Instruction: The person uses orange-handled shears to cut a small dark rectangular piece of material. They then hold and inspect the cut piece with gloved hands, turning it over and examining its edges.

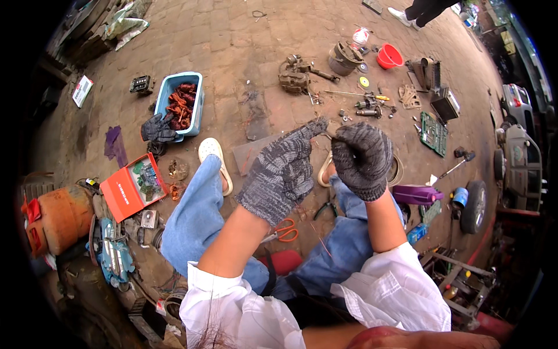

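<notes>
Both my hands wear grey knitted gloves and meet in front of my knees. My left hand [278, 177] is closed, its index finger reaching toward the right hand's fingertips. My right hand [363, 160] is curled tight, thumb and fingers pressed together. A small brownish piece [332, 128] shows between the two hands' fingertips; its kind is too small to tell. Below the hands lie orange-handled scissors [287, 231] and dark pliers [326, 208], neither touched. Behind the gloves, a flat grey board [247, 152] lies on the ground, partly hidden.
A blue bin [200, 104] of reddish-brown coils stands ahead left, a dark glove [158, 129] on its rim. An open orange box [125, 192] lies left. Ahead right are a metal motor part [294, 78], a red bowl [390, 56] and a green tool case [432, 134]. A person [427, 10] stands far right.
</notes>
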A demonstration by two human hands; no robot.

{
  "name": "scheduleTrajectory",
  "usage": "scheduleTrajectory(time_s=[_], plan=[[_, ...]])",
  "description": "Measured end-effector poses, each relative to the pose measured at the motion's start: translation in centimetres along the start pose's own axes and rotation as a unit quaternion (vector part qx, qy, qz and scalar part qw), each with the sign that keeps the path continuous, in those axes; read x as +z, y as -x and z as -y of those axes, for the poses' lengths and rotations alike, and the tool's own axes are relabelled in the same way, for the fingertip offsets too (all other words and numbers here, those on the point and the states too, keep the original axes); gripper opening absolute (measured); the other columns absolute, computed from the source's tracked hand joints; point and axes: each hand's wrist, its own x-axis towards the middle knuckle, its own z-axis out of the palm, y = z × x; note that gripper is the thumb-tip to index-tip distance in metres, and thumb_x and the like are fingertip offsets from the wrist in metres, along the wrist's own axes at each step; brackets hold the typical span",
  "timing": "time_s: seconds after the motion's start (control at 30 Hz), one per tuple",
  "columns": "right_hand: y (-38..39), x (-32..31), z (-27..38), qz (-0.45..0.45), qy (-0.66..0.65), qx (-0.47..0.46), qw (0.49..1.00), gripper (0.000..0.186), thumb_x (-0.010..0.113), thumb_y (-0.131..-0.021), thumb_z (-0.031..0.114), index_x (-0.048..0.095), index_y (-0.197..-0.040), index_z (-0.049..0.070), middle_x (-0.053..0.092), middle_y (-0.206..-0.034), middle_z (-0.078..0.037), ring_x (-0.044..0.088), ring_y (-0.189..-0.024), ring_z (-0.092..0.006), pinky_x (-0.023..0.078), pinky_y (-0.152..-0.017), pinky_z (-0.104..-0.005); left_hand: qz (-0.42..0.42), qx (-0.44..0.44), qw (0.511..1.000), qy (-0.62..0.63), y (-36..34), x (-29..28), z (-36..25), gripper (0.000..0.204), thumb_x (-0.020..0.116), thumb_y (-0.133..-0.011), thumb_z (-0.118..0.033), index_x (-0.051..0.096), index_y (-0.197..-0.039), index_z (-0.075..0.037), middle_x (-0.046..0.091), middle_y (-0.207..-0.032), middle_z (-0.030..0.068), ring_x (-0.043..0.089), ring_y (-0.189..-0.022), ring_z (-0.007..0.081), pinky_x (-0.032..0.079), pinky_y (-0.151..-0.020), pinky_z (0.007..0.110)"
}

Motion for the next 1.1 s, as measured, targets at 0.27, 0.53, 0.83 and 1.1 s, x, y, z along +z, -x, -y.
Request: scheduleTrajectory(time_s=[0.27, 0.53, 0.83, 1.1], plan=[[-0.7, 0.2, 0.8, 0.154, 0.083, 0.011, 0.985, 0.011, 0.062, -0.065, 0.012, 0.062, -0.076, 0.01, 0.053, -0.057, -0.008, 0.052, -0.052, -0.0276, 0.039, -0.046, -0.0368, 0.113, -0.077, 0.99, -0.017, 1.2, 0.2, 0.1, 0.029, 0.041, -0.082, -0.01, 0.044, -0.11, -0.003, 0.054, -0.099, 0.0086, 0.053, -0.085, 0.0165, 0.044, -0.068, 0.026], [-0.7, 0.5, 1.0, 0.098, 0.083, 0.042, 0.991, 0.013, 0.063, -0.065, 0.008, 0.062, -0.077, 0.01, 0.053, -0.058, -0.009, 0.053, -0.052, -0.0274, 0.04, -0.047, -0.0358, 0.029, 0.028, 0.998, -0.04, 0.8, 0.0, -0.7, 0.026, 0.043, -0.084, -0.012, 0.045, -0.108, -0.004, 0.054, -0.094, 0.0067, 0.053, -0.077, 0.015, 0.043, -0.06, 0.025], [-1.0, 0.2, 1.5, 0.174, 0.09, 0.027, 0.98, 0.011, 0.065, -0.063, 0.008, 0.06, -0.074, 0.008, 0.054, -0.059, -0.009, 0.053, -0.053, -0.0283, 0.04, -0.048, -0.0356, 0.028, -0.007, 0.998, 0.06, 1.1, -0.2, -0.4, 0.025, 0.046, -0.084, -0.013, 0.048, -0.107, -0.004, 0.056, -0.088, 0.006, 0.053, -0.072, 0.0145, 0.043, -0.057, 0.025], [0.7, 1.7, -0.7, -0.122, -0.211, 0.236, 0.941, 0.014, 0.059, -0.077, 0.005, 0.054, -0.09, 0.004, 0.056, -0.082, -0.004, 0.053, -0.07, -0.0139, 0.043, -0.064, -0.0276, -0.039, -0.023, 0.989, 0.143, 0.4, 0.0, -1.7, 0.025, 0.049, -0.082, -0.013, 0.051, -0.105, -0.003, 0.057, -0.086, 0.0069, 0.054, -0.072, 0.0154, 0.044, -0.058, 0.025]])
